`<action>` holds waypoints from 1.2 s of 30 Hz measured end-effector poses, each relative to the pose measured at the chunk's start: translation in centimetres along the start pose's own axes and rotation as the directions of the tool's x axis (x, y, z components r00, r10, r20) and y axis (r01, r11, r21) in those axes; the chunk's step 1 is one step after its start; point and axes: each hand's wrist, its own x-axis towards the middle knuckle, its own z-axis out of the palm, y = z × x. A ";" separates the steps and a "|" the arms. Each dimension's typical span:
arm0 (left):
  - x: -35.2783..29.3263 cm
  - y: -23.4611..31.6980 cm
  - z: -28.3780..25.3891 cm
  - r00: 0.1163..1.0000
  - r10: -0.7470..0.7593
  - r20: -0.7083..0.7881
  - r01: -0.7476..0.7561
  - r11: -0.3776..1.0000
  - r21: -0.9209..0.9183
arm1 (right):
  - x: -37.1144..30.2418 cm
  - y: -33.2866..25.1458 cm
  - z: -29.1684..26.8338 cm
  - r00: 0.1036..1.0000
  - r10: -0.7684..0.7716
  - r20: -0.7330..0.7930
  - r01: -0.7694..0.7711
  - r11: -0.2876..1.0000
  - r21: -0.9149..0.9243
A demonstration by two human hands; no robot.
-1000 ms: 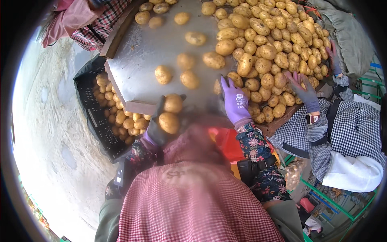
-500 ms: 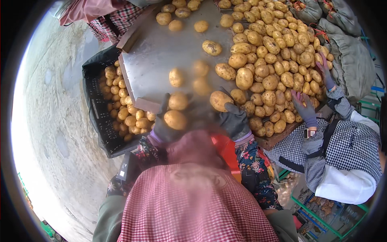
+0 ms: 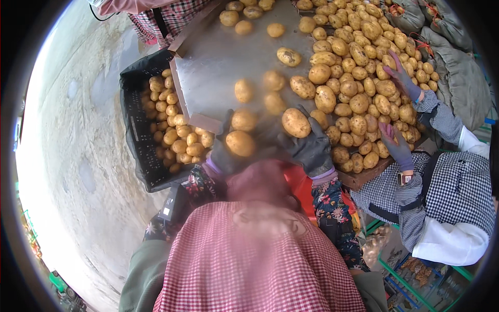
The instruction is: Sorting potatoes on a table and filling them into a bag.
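Note:
My left hand, in a dark glove with a purple cuff, cups a potato at the near edge of the metal table. Another potato lies just beyond it, by the fingertips. In my right hand, also dark-gloved, is a brown-marked potato, with the fingers curled around its far and right sides. Several loose potatoes lie on the metal beyond both hands; a few look blurred. A large potato pile covers the right side of the table.
To the left, a black plastic crate with a dark liner holds potatoes below the table's raised rim. At the right, a co-worker in a checked garment has gloved hands on the pile. Filled grey-green sacks stand behind.
The whole view has shifted slightly. My right hand has turned its potato so that a rounder side shows. The co-worker's farther hand has moved left over the pile.

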 end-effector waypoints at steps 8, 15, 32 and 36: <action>-1.4 -0.7 -2.1 0.923 0.343 -0.177 -0.040 0.541 0.840 | -0.8 0.4 1.9 0.945 0.307 0.111 -0.112 -0.013 0.994; -1.5 -1.4 -1.8 0.886 0.464 -0.006 -0.418 0.802 0.427 | 0.5 -2.9 -1.0 0.943 0.320 -0.088 -0.077 0.468 0.881; -2.1 0.9 -0.9 0.955 0.241 -0.171 -0.257 0.963 -0.082 | 1.1 -5.1 -1.8 0.993 0.121 0.011 -0.057 0.384 0.922; -2.2 1.6 -0.4 0.959 0.222 -0.176 -0.248 0.958 -0.146 | 0.0 -2.3 -1.2 0.988 0.059 0.141 -0.143 0.040 0.989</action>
